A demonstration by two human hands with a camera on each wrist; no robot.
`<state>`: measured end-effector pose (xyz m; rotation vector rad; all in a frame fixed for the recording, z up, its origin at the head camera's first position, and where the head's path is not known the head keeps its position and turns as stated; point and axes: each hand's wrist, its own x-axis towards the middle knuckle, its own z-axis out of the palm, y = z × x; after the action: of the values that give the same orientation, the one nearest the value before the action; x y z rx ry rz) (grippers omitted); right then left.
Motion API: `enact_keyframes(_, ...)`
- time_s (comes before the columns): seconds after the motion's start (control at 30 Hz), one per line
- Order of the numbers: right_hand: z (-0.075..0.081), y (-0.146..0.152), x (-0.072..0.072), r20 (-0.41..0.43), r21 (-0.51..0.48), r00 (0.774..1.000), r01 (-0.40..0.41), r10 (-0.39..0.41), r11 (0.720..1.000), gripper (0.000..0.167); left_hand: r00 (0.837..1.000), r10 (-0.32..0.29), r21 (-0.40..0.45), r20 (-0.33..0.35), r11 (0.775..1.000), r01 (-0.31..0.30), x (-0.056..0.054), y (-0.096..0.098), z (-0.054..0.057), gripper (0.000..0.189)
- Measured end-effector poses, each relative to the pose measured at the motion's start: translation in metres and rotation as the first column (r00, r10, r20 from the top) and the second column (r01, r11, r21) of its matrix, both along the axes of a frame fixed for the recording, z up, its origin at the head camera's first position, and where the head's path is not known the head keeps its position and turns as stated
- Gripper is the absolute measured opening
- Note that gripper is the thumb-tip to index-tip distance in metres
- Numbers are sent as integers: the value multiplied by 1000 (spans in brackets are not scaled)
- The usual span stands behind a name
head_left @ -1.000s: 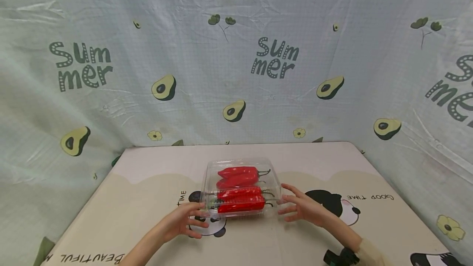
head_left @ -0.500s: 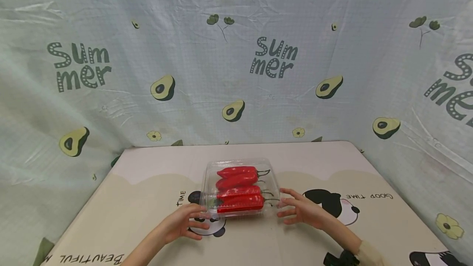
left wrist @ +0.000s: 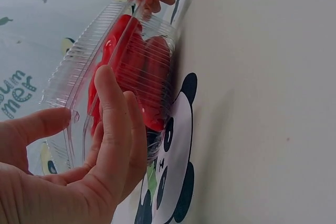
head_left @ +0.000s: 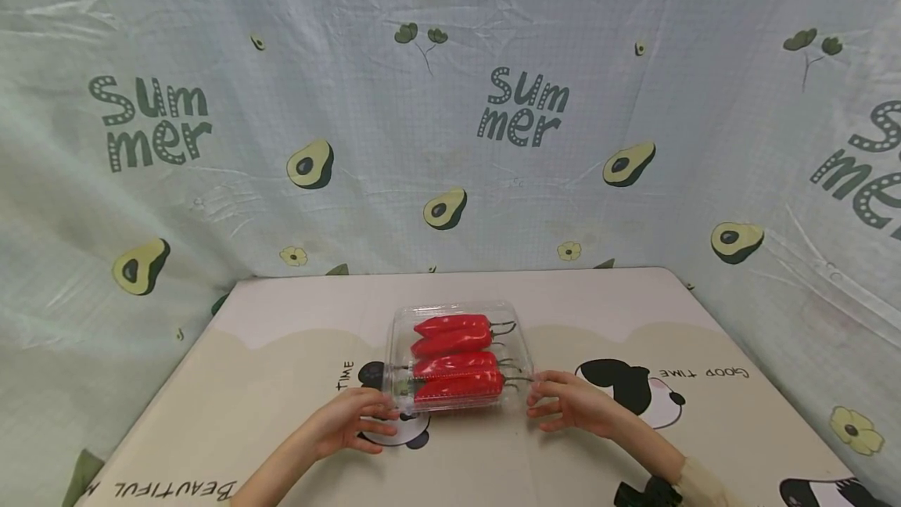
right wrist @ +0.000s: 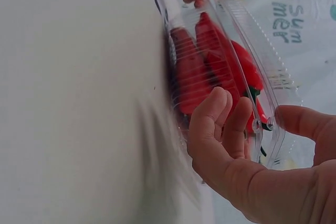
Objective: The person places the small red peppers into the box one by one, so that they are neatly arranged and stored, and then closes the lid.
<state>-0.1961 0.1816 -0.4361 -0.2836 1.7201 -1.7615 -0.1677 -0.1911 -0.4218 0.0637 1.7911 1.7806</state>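
A clear plastic clamshell box (head_left: 398, 339) with its lid over it sits in the middle of the table in the head view. Several red peppers (head_left: 454, 343) with dark stems lie inside it. At the near left corner my left hand (head_left: 345, 422) pinches the rim, its thumb above and fingers below. My right hand (head_left: 580, 407) holds the near right corner the same way. Both wrist views show a thumb against the rim's corner, by a small round snap; the right wrist view shows the snap (right wrist: 256, 125) clearly. Some fingertips are hidden behind the plastic.
The box stands on a pale table (head_left: 598, 300) printed with pandas and lettering. A light cloth curtain (head_left: 380, 116) with avocado prints hangs behind the table and along both sides. A black strap (head_left: 647, 493) is around the right wrist.
The right thumb and fingers have come down and closed in on the box's right corner. Glare on the lid has shifted over the near peppers. My left hand has barely moved.
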Motion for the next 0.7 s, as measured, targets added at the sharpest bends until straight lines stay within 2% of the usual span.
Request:
enact_keyframes(0.17, 0, -1, -2, 18, -11, 999, -35, 35, 999, 22, 1000, -5, -17, -16, 1000, 5, -1, 1, -1, 32)
enact_keyframes(0.33, -2, -1, -3, 36, -38, 997, -61, 63, 997, 12, 999, -12, -40, -42, 999, 11, -1, 2, -2, 35)
enact_keyframes(0.7, -2, -2, 0, 41, -22, 995, -87, 88, 996, 20, 998, -28, -53, -54, 998, 26, -1, 3, -4, 35)
